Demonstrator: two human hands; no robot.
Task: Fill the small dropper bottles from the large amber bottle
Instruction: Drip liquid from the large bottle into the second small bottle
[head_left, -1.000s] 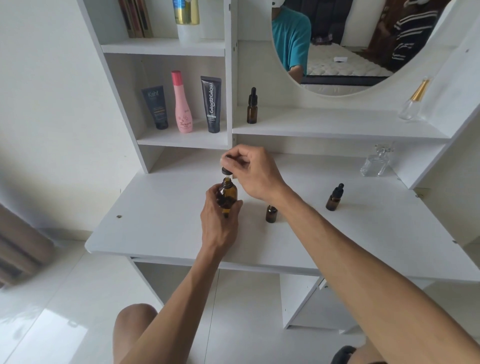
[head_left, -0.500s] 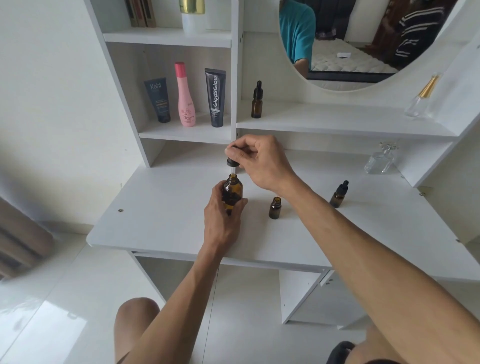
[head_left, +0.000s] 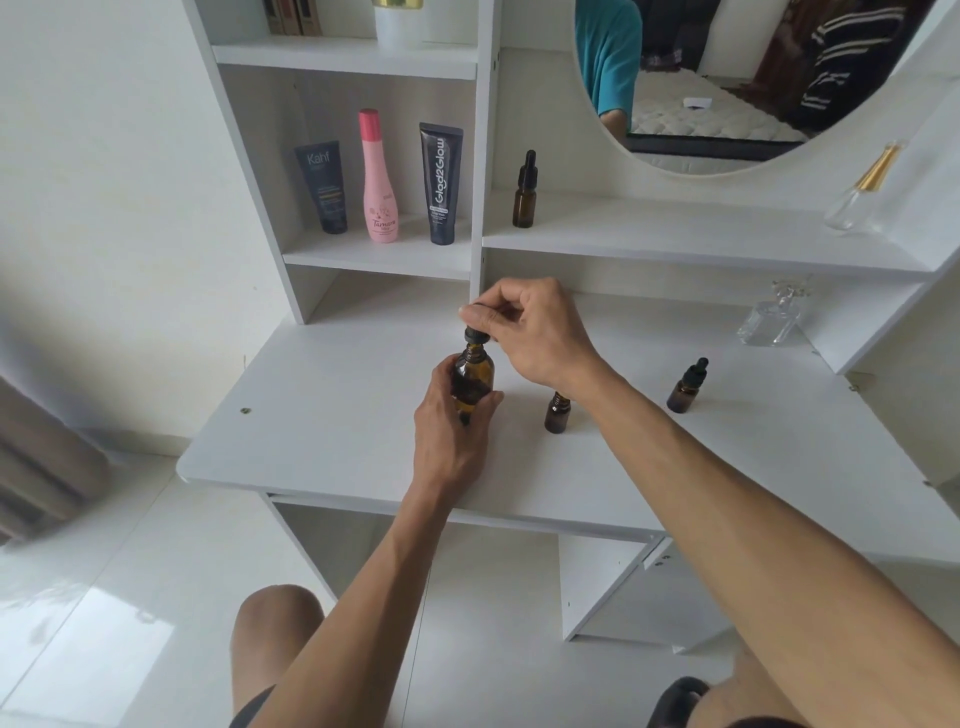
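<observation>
While left hand (head_left: 451, 426) grips large amber bottle (head_left: 471, 382), right hand (head_left: 530, 332) fingers (head_left: 480, 313) pinch dropper (head_left: 477, 336) at its mouth

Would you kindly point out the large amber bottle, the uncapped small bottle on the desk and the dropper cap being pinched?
large amber bottle (head_left: 474, 375): head view, on its glass shoulder above the gripping fingers.
uncapped small bottle (head_left: 557, 415): head view, on its body.
dropper cap (head_left: 476, 336): head view, on its black collar.

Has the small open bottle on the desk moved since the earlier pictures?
No. The open small bottle keeps its place left of the capped dropper bottle.
</observation>
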